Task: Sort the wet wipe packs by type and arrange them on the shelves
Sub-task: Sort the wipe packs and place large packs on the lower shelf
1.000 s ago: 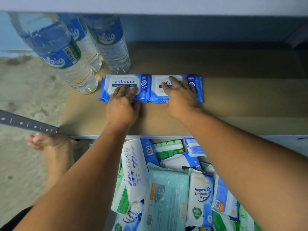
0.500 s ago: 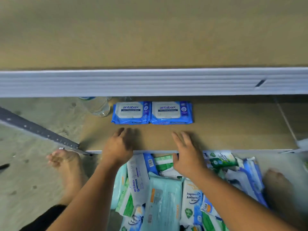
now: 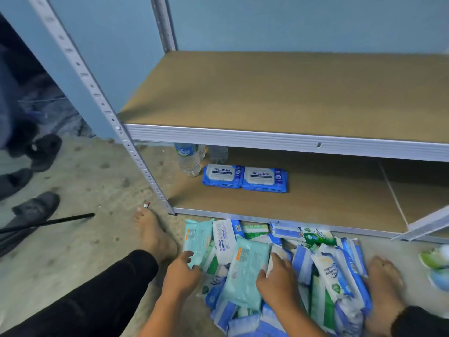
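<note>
crouching over wet wipe pile [image 3: 332, 273] | left hand [image 3: 181, 273] pinches left teal pack [image 3: 198, 237] corner | right hand [image 3: 277, 282] fingers bent against middle teal pack [image 3: 245, 271], grip unclear | antabax packs [image 3: 262, 177] on lower shelf [image 3: 328, 198], well beyond fingertips

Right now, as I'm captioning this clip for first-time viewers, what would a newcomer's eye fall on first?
The jumbled pile of wet wipe packs on the floor in front of the bottom shelf, with the left hand and right hand on it. Next, two blue antabax packs lying side by side on that shelf beside water bottles.
</note>
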Demonstrator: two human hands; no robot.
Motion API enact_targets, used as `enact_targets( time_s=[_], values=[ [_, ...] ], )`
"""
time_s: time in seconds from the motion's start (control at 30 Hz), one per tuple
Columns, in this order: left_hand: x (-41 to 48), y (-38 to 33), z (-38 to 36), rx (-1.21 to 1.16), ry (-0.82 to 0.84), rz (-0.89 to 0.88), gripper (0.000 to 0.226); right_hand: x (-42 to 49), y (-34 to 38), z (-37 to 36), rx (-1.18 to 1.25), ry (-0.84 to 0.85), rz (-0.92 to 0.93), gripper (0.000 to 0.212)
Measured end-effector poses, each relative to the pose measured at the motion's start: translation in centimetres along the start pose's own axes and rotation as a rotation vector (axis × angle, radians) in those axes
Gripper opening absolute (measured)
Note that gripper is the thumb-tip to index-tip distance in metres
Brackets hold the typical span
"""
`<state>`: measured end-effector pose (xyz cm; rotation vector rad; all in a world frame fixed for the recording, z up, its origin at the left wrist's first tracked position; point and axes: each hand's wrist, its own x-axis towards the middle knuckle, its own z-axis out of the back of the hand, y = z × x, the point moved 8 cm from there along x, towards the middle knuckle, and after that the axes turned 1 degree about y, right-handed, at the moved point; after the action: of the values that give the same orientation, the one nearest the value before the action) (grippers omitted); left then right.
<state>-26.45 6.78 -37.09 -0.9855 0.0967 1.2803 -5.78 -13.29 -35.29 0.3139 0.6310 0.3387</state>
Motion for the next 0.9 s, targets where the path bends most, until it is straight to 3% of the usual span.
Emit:
enact_targets(
  time_s=[0.2, 0.33, 0.47, 0.63, 0.77, 0.9],
  values=[
    [-0.7, 1.3, -0.7, -0.069, 0.065, 0.080, 0.074, -1.1, 0.7, -1.9, 0.140, 0.048, -0.141, 0.087],
    [0.8, 1.2, -1.5, -0.078, 0.038, 0.060, 0.050, -0.2, 1.8, -3.3, 0.099, 0.035, -0.174, 0.098],
    [3.8, 2.0, -1.9, -0.036, -0.006, 0.039, 0.047, 0.9, 3.0, -4.1, -0.010, 0.017, -0.193, 0.116],
    [8.7, 2.3, -3.3, 0.100, -0.003, -0.006, 0.072, 2.5, 3.6, -6.2, -0.117, 0.037, -0.232, 0.142],
    [11.4, 2.3, -3.6, 0.151, -0.091, 0.022, 0.068, 3.2, 3.3, -6.9, -0.143, 0.029, -0.244, 0.143],
    [12.4, 2.4, -3.8, 0.231, -0.156, 0.100, 0.089, 3.2, 3.2, -7.1, -0.144, 0.011, -0.216, 0.142]
  ],
)
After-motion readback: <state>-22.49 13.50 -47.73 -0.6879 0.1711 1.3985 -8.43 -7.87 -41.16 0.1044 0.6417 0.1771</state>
